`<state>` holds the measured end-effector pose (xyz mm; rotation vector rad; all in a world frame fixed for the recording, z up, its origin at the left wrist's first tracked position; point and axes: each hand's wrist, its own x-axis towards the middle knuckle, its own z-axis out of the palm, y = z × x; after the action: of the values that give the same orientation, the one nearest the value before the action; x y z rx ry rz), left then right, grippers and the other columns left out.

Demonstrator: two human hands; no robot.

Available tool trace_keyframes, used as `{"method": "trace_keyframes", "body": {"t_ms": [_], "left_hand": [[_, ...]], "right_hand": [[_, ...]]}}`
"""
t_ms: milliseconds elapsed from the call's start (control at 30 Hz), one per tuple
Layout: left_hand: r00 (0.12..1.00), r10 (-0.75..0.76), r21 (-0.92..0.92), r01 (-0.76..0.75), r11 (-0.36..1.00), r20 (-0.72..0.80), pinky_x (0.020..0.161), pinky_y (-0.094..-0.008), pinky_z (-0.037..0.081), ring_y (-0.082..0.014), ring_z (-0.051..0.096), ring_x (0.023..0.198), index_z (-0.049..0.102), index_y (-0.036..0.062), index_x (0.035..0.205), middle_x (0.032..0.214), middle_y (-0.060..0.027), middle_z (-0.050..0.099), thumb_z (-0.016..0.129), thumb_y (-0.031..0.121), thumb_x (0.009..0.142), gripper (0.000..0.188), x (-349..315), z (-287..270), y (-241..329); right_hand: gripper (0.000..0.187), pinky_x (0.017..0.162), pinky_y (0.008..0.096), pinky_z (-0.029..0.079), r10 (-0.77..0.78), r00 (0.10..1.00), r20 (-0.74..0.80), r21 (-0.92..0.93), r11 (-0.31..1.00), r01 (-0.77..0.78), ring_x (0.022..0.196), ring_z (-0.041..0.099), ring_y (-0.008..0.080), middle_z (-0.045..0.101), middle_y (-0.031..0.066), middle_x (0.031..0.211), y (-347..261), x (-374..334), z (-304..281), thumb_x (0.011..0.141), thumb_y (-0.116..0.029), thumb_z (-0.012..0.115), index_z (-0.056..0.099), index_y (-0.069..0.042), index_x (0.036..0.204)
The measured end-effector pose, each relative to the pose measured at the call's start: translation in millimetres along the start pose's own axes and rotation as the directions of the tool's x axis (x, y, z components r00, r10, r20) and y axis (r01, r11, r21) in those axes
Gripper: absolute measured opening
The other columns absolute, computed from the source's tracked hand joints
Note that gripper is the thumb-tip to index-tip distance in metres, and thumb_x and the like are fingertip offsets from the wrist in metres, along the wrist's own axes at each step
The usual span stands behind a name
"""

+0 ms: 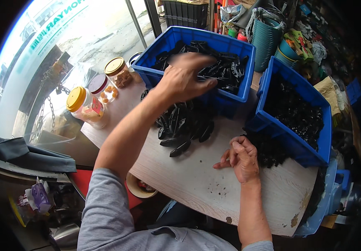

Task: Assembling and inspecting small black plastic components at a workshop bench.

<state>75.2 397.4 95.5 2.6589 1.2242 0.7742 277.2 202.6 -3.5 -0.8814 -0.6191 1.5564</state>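
My left hand (186,77) reaches over the front part of a blue plastic bin (195,33) filled with long black plastic parts (230,69). Its fingers are stretched out with the thumb apart, and I see nothing in them. Below that bin, more of the black plastic parts (180,125) lie in a loose pile on the table. Over the tabletop my right hand (243,161) is closed, its fingers curled together; what they hold, if anything, is hidden. Just beyond it is a heap of small black pieces (268,150), beside a second blue bin (289,138) full of similar small pieces (293,108).
Lidded jars (90,106) stand along the table's left edge by the glass. The pale wooden table (197,180) has a worn front edge. A bowl (140,188) sits below its left side. Stacked green baskets (268,37) and clutter stand behind the bins.
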Motion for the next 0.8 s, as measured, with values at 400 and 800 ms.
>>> {"method": "trace_keyframes", "body": {"t_ms": [400,800], "left_hand": [[0.829,-0.076,0.195,-0.041,0.98,0.555,0.098,-0.0474,0.048,-0.0369,0.056,0.12,0.046,0.0295,0.146,0.128,-0.0175,0.057,0.08,0.049,0.071,0.085,78.7,36.6,-24.8],[0.869,-0.034,0.252,-0.105,0.962,0.494,0.091,-0.047,0.053,-0.0367,0.062,0.112,0.061,0.0275,0.132,0.116,-0.0166,0.065,0.08,0.047,0.07,0.067,68.7,40.7,-31.1]], "right_hand": [[0.014,0.059,0.0593,0.06,-0.01,0.999,0.038,-0.02,1.0,0.011,0.062,0.063,0.0233,0.048,0.0045,0.056,5.8,7.8,0.1,0.096,-0.017,0.057,0.057,-0.006,0.104],[0.015,0.06,0.0582,0.06,-0.031,0.999,0.032,-0.048,0.998,0.033,0.061,0.062,0.0227,0.048,0.0045,0.055,13.2,1.8,10.2,0.096,-0.019,0.057,0.057,-0.006,0.104]]}}
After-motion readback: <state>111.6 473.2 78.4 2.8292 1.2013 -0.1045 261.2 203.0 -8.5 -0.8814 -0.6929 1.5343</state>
